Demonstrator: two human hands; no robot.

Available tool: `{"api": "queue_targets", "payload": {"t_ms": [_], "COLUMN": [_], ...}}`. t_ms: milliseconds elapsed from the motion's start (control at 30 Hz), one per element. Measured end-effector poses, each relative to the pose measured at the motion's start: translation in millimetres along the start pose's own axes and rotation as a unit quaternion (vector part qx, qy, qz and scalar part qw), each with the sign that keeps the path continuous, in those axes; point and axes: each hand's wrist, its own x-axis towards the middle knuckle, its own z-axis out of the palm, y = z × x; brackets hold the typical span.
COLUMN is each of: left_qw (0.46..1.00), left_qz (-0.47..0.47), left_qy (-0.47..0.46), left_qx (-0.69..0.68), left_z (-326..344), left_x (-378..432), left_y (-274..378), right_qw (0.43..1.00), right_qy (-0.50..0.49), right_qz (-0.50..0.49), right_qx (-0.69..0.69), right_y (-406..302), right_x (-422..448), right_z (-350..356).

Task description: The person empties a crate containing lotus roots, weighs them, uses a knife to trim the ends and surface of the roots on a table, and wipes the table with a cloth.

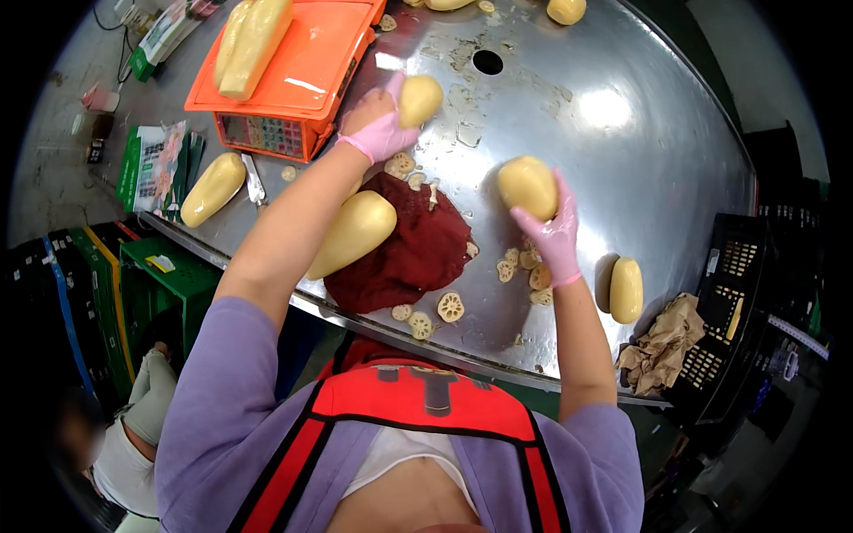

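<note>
Both hands wear pink gloves. My left hand (380, 123) grips a short lotus root segment (421, 100) beside the orange digital scale (316, 60). Another rounded lotus root segment (528, 186) is in my right hand (556, 226), over the metal table. Two long lotus roots (253, 50) lie on the scale. Below my left hand, a dark red cloth (406, 253) has a large lotus root (356, 233) on its left part, partly behind my forearm. Cut lotus root slices (450, 306) are scattered around the cloth and under my right wrist. A knife (254, 183) lies left of my left forearm.
One lotus root (213, 190) lies by green printed packets (156, 166) at left; another (626, 290) is at right, near crumpled brown paper (663, 343) and a black crate (723, 306). The steel table (640, 166) has a round hole. A person (133, 440) is at lower left.
</note>
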Motion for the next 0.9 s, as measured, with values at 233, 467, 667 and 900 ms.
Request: {"api": "queue_targets", "payload": {"t_ms": [233,467,667,900], "left_qw": [0.986,0.981,0.992,0.991], "left_qz": [-0.05,0.069,0.059,-0.021], "left_qy": [0.156,0.157,0.043,0.049], "left_qx": [-0.04,-0.092,0.103,0.125], "left_z": [8.0,-13.7,-35.8,-14.6], "left_x": [67.2,10.9,-165.8,-207.2], "left_y": [-11.8,-20.1,17.9,-16.8], "right_qw": [0.947,0.957,0.855,0.822], "right_qy": [0.182,-0.077,-0.247,-0.249], "right_qz": [-0.033,-0.246,-0.421,-0.459], "right_qx": [-0.264,-0.132,-0.173,-0.228], "right_y": [57.5,-38.0,-85.9,-65.1], "right_x": [79.7,93.5,106.4,97.8], "right_z": [-37.4,65.4,192.6,182.9]}}
